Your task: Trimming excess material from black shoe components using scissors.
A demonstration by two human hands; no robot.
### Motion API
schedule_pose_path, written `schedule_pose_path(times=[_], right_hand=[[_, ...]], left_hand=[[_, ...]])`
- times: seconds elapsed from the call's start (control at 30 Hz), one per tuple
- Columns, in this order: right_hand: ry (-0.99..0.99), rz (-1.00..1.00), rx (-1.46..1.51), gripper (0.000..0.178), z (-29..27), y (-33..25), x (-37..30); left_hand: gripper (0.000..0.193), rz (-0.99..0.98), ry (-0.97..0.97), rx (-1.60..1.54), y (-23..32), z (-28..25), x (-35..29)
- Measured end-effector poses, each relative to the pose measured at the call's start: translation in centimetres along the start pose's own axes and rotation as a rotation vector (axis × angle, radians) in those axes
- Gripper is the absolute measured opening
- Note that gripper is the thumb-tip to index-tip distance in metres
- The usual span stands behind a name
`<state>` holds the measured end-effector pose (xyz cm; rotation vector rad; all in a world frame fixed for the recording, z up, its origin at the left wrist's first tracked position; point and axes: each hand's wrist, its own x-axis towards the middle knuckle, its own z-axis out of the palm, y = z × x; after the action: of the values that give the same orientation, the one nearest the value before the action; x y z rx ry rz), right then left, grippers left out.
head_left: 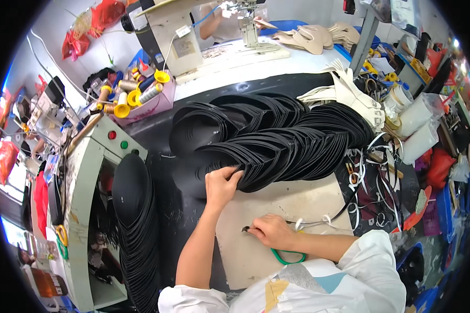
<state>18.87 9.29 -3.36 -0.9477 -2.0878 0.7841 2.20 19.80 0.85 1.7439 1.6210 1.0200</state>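
Note:
Long overlapping rows of black curved pieces (292,151), which look like shoe uppers, lie across the middle of the dark table. My left hand (222,185) pinches the near edge of a black upper (193,175) at the left end of the front row. Lower down, my right hand (271,231) is closed over the beige board (240,266). A small black tip (246,228) pokes out from its fingers; the rest of that thing is hidden. Beside the right wrist shows a green loop (288,257), like a scissors handle. A thin dark strip (313,223) runs rightward behind that hand.
Another black stack (135,219) hangs down the left side, beside a pale machine cabinet (83,208). Thread spools fill a pink bin (154,107) at the back left. Cream pieces (344,96), tangled white strips (383,182) and a sewing machine (250,31) stand around the far and right sides.

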Motion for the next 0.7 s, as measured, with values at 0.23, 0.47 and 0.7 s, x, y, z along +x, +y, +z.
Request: schedule_pose_path(times=[0.23,0.47,0.7], right_hand=[[-0.333,0.644,0.630,0.016,-2.6,-0.4,1.7],[-0.087,0.205,0.358,0.012,-7.9,-4.3,5.9],[0.201,-0.059,0.510,0.006,-15.1,-5.8,10.4]], left_hand=[[0.021,-0.173,-0.083,-0.290,-2.4,0.0,0.2],[0.038,-0.119,-0.021,-0.406,-3.0,1.1,0.1],[0.047,-0.134,-0.108,-0.397,-4.2,1.2,-0.1]])
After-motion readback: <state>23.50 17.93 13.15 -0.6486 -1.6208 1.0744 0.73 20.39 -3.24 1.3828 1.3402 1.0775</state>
